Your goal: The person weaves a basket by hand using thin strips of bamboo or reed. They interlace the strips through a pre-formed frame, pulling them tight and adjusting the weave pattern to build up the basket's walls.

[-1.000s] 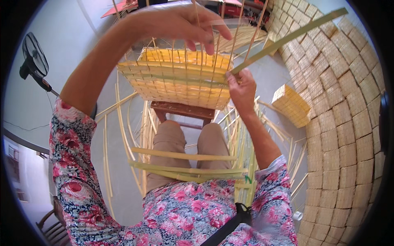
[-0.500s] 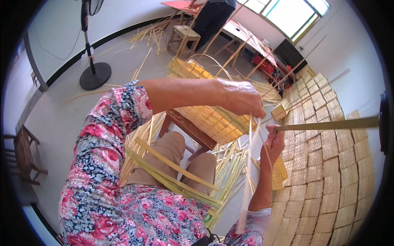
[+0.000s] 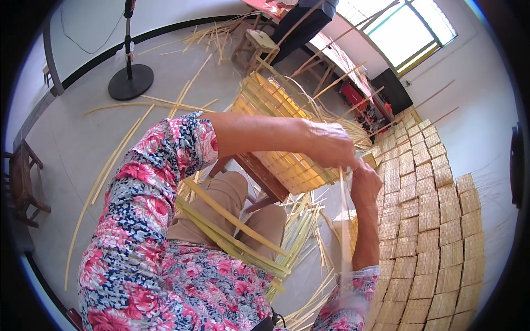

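My left hand (image 3: 334, 146) reaches across the front of a yellow woven bamboo basket (image 3: 265, 99) to its right corner, fingers closed on a pale strip (image 3: 343, 193) that hangs down, blurred. Just right of it, my right hand (image 3: 364, 179) is closed at that corner, nearly touching the left; what it pinches is mostly hidden. Long upright stakes rise from the basket's rim, and it sits on a wooden stool (image 3: 256, 179). Flat strips (image 3: 232, 218) lie across my lap.
Woven pieces (image 3: 422, 226) are stacked along the right wall. Loose strips (image 3: 99, 182) lie on the floor. A fan stand (image 3: 130, 80) and wooden chair (image 3: 25, 182) are on the left. A person's dark-clad legs (image 3: 287, 30) show beside a small stool (image 3: 251, 44) and long table (image 3: 348, 66).
My left hand has come down from over the stakes to the right corner, beside the right. The long green strip held out to the right no longer shows. The view has swung.
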Tool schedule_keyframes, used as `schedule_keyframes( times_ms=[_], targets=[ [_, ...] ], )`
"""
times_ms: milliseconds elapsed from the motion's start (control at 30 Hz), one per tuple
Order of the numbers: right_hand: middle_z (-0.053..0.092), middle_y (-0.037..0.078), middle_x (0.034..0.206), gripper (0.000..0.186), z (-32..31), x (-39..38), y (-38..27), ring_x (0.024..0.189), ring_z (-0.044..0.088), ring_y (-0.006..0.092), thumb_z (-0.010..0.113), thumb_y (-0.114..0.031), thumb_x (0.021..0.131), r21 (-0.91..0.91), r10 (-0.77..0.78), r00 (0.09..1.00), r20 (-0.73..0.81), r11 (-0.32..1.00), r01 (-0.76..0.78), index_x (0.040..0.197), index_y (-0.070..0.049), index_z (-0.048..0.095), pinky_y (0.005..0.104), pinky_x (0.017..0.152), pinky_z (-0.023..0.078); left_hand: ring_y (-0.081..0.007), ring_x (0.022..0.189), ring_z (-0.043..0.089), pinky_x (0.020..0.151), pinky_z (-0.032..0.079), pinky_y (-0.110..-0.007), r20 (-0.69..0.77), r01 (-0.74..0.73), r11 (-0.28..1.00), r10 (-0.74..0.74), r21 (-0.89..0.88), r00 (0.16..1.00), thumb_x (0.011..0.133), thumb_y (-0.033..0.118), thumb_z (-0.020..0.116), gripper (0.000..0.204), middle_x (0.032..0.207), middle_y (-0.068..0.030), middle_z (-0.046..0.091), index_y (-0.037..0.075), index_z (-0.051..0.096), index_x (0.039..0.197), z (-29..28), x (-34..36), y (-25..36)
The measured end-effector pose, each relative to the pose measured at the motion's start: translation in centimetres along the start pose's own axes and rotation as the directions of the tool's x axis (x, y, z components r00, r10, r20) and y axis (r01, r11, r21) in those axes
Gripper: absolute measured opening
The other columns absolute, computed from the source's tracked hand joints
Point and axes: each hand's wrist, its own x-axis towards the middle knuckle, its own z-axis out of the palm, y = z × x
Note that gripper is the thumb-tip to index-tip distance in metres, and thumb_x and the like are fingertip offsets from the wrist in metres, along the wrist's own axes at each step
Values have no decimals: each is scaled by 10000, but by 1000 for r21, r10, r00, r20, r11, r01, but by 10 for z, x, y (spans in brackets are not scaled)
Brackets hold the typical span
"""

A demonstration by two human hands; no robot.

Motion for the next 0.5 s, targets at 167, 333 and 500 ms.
schedule_keyframes(
  times_ms=[167, 333, 500],
  targets=[
    [678, 122, 873, 45, 19, 3, -5, 848, 675, 353, 558, -88, 913, 18, 59, 998, -15, 998, -59, 951, -82, 581, 482, 712, 519, -350, 963, 677, 830, 553, -420, -572, -63, 991, 120, 120, 812, 798, 458, 784, 699, 1022, -167, 700, 134, 532, 1363, -27, 11, -38],
    [678, 147, 899, 178, 28, -1, -5, 855, 654, 376, 585, -110, 946, 126, 97, 991, -90, 988, -85, 1122, -86, 569, 499, 721, 501, -273, 1049, 636, 947, 491, -387, -957, 84, 972, -230, -218, 176, 889, 197, 722, 642, 1144, -169, 646, 1, 410, 1415, -157, -13, -52],
    [654, 188, 942, 239, 43, -28, 6, 877, 655, 378, 566, -92, 995, 465, 290, 905, -312, 877, -120, 1221, -63, 496, 446, 721, 509, -318, 1163, 570, 1001, 441, -412, -825, 475, 828, -27, 298, 565, 875, 135, 673, 550, 1216, -204, 606, 10, 469, 1370, -130, -106, -54]
  ],
)
